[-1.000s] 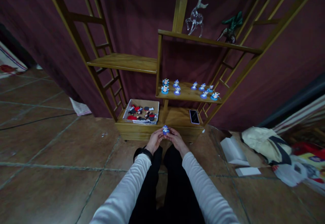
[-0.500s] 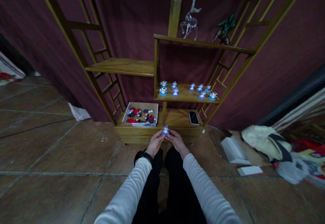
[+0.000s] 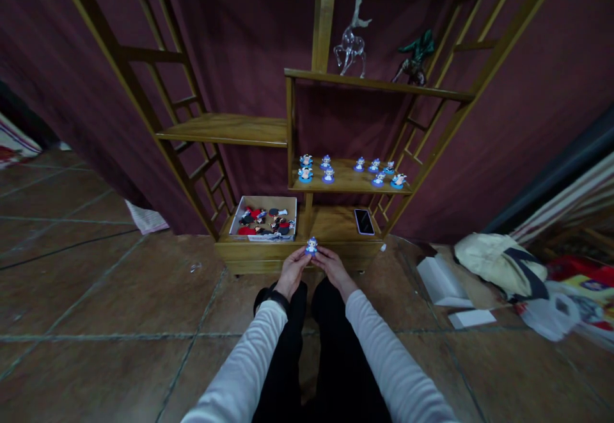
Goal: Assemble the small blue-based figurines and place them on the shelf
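You hold a small purple-and-white figurine [image 3: 311,246] upright, pinched by the fingertips of your left hand [image 3: 290,269] and your right hand [image 3: 335,268]. The step seems to be a two-handed hold; the next move calls for a light, steady pinch on that rounded, plastic-looking body. From it, at ten o'clock, sits a shallow cardboard box [image 3: 268,203]; at two, a flat, glossy phone [image 3: 364,222]; at one, round-based figurines [image 3: 328,175] on a smooth wooden shelf [image 3: 345,187].

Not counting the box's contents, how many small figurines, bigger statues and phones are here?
Small figurines: 10 (9 on the shelf plus the held figurine)
Clear statue: 1
Green statue: 1
Phone: 1
Total: 13
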Available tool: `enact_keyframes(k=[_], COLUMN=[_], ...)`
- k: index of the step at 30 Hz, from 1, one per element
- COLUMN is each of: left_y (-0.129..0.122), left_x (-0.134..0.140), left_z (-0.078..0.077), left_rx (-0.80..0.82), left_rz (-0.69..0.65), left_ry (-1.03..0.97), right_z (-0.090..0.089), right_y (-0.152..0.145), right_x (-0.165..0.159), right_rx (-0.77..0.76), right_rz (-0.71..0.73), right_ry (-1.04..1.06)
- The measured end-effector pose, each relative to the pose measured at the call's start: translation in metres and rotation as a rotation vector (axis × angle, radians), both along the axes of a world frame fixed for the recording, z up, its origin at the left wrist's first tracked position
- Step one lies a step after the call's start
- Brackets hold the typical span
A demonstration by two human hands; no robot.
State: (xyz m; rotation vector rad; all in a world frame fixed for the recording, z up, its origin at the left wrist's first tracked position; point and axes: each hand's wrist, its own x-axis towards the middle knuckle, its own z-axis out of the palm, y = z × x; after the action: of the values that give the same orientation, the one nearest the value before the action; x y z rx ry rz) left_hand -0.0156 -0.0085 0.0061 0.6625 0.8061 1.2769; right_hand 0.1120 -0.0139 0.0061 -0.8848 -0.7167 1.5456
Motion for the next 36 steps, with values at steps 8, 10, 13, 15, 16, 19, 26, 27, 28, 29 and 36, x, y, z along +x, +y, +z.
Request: enact_keyframes(k=[8,10,13,15,16,19,26,27,28,29,36], left_y=[-0.0004,0.0,0.0004,0.0005,0.0004,0.0002,-0.0002,-0.0002,-0.0002,-0.0003,-0.0011], left_x=[-0.0001,0.0,0.0,-0.0001,0.0,0.0005,0.002,0.002,0.0019,0.0018,0.0018], left_z=[0.0003,-0.0011,-0.0027,-0.0031,-0.003,-0.0024,-0.0035,-0.0038,-0.004,-0.0041,-0.0035], left_rx=[0.006,0.01,0.03,0.045,0.05,0.05,0.037,0.038,0.04,0.041,0.046], left_rz=[-0.004,-0.005,-0.006,-0.004,-0.005,0.009,0.079,0.078,0.078,0.081,0.112], left_ry=[-0.002,-0.005,0.003,0.015,0.021,0.03,0.048,0.05,0.052,0.057,0.082], right_z=[0.0013,0.0013,0.001,0.0011,0.0012,0.0019,0.0015,0.001,0.0004,-0.0004,-0.0043], right_y=[0.0004,0.0007,0.0013,0.0015,0.0014,0.0005,-0.0013,-0.0012,-0.001,-0.0007,0.0008], right_x=[-0.0001,-0.0002,-0.0004,-0.0009,-0.0013,-0.003,-0.0038,-0.0032,-0.0027,-0.0021,0.0001], right_rx=[-0.008,-0.009,-0.006,0.003,0.01,0.036,0.069,0.071,0.074,0.078,0.101], right_rz=[-0.013,-0.01,-0.001,-0.007,-0.017,-0.055,-0.067,-0.062,-0.058,-0.056,-0.047], right_ry=[-0.024,-0.021,-0.021,-0.03,-0.037,-0.063,-0.109,-0.111,-0.114,-0.119,-0.121])
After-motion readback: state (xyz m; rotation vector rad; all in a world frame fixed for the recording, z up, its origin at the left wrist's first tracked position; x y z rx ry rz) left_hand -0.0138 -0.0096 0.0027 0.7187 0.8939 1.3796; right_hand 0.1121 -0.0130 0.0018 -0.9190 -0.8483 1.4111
